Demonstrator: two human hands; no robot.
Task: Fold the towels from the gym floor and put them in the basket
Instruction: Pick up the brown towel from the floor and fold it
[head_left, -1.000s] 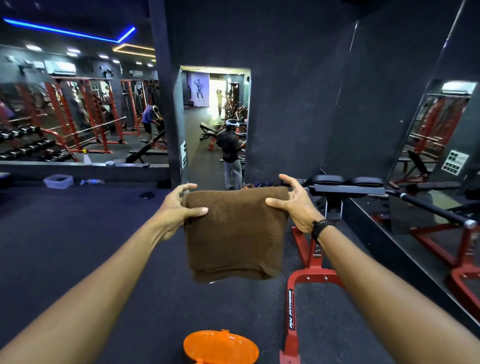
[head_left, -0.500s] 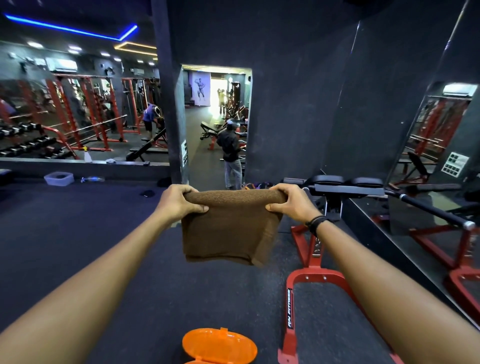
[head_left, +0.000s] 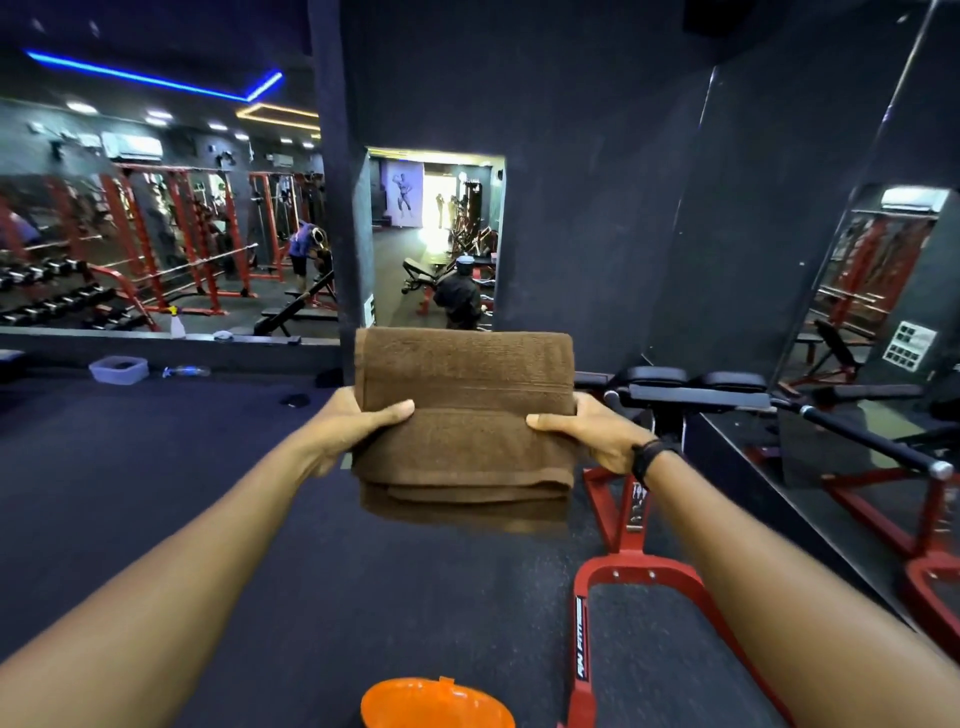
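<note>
brown towel (head_left: 465, 410), orange lid (head_left: 436, 704) — red frame (head_left: 623, 577)

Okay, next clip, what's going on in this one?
A person in a gym holds a folded brown towel out in front of them, the left hand and right hand gripping its two sides. An orange container sits on the dark floor just below. The towel is not in it yet.

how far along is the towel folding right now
Done: the brown towel is folded into a thick, layered bundle. In hand: the left hand and right hand grip its two sides, holding it up above the gym floor. Left: putting it away; the orange container sits at the bottom edge, below the towel. No other towels show.
</note>
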